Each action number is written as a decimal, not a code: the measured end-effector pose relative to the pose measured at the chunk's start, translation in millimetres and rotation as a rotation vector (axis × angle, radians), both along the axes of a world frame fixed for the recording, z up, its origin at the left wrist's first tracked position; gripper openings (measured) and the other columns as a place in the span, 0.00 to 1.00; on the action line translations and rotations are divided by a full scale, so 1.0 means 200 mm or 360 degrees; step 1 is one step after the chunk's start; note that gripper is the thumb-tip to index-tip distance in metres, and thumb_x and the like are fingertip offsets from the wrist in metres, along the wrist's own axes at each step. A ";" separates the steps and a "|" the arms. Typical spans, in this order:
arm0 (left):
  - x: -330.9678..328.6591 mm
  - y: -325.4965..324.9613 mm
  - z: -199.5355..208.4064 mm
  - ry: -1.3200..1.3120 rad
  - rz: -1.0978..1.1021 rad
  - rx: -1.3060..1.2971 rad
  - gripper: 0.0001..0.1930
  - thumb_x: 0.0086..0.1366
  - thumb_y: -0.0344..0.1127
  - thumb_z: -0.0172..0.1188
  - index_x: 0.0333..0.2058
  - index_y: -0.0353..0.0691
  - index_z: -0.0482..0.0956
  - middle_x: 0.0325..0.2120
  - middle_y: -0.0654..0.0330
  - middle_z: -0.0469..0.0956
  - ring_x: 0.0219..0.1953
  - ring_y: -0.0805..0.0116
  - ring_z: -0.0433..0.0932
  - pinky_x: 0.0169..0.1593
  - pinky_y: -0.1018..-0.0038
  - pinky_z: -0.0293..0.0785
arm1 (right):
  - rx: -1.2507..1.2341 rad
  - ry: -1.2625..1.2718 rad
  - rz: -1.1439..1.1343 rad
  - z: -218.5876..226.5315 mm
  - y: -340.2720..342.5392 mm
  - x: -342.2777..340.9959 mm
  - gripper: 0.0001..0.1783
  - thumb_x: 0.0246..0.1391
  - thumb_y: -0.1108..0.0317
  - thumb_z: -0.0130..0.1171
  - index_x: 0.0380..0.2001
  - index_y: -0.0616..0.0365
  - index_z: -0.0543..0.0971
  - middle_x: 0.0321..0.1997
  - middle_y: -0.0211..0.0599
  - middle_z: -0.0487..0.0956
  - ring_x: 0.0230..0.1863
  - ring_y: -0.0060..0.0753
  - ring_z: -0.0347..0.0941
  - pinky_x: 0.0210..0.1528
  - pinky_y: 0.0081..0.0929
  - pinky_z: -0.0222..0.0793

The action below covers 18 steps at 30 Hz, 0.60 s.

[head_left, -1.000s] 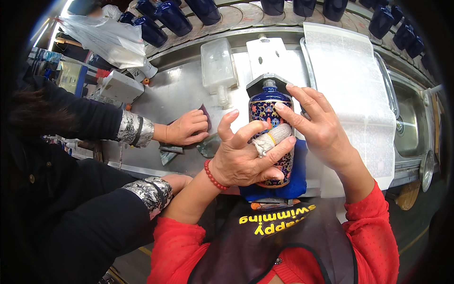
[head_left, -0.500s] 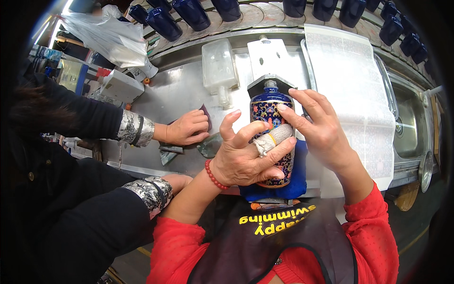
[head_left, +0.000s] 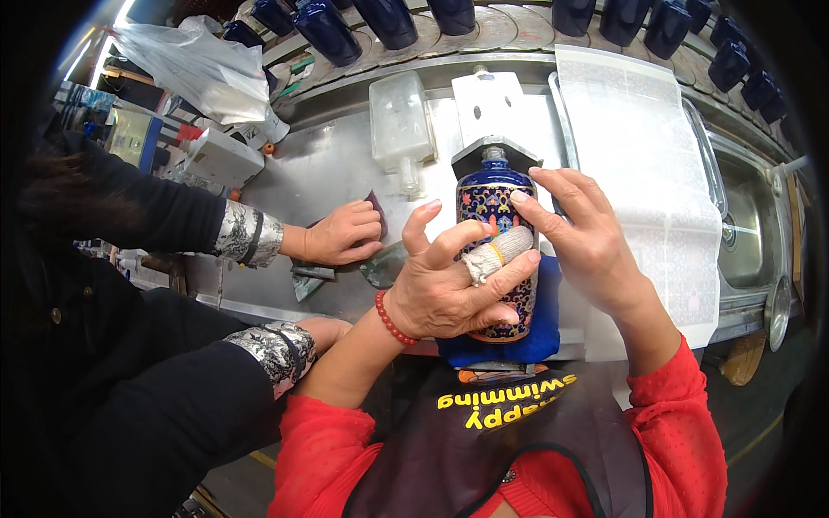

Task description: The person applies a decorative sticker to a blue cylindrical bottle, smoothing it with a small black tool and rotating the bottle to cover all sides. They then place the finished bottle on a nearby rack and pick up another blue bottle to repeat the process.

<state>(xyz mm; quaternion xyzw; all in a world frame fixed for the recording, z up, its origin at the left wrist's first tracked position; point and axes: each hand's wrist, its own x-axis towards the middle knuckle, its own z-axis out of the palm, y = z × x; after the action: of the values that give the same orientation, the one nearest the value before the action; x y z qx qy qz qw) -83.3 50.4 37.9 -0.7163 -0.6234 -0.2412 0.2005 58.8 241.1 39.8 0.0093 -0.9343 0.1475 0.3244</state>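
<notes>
**Two hands on one patterned blue bottle**

Your bottle (head_left: 484,202) lies in front of you at the middle of the near edge of the metal bench (head_left: 302,177), its neck pointing to the far side. A dark angular support (head_left: 471,160) stands around its neck, and a blue cloth (head_left: 546,315) lies beneath its near end.

Your left hand (head_left: 445,289) reaches over the bottle from the left with its fingers well spread. One finger, in a pale fabric cover (head_left: 501,253) with a yellow band, lies across the patterned surface; the little finger sticks up to the left, clear of it. You wear a red bead bracelet (head_left: 393,320) on that wrist.

Your right hand (head_left: 591,237) is loosely curved, thumb and forefinger apart, with fingertips at the bottle's right side near the shoulder. Whether it bears any grip, you cannot tell from this view.

Left of the far end lies a frosted glass bottle (head_left: 399,116). To your right is a translucent printed sheet (head_left: 635,138), with a sink (head_left: 749,237) beyond it. A co-worker's hand (head_left: 345,233) rests on the bench to your left.
</notes>
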 end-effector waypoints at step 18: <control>0.00 0.00 0.00 -0.0001 0.0003 -0.0029 0.26 0.72 0.63 0.45 0.53 0.57 0.84 0.41 0.75 0.85 0.55 0.67 0.67 0.70 0.46 0.45 | -0.0007 0.0023 -0.0046 -0.01 -0.02 -0.01 0.28 0.47 0.79 0.59 0.55 0.52 0.81 0.56 0.44 0.77 0.56 0.49 0.73 0.52 0.41 0.71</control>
<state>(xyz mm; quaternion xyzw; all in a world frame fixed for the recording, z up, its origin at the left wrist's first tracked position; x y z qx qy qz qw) -84.0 49.5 38.9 -0.7174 -0.6263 -0.2357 0.1939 57.0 237.6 38.8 -0.0038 -0.9316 0.1448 0.3333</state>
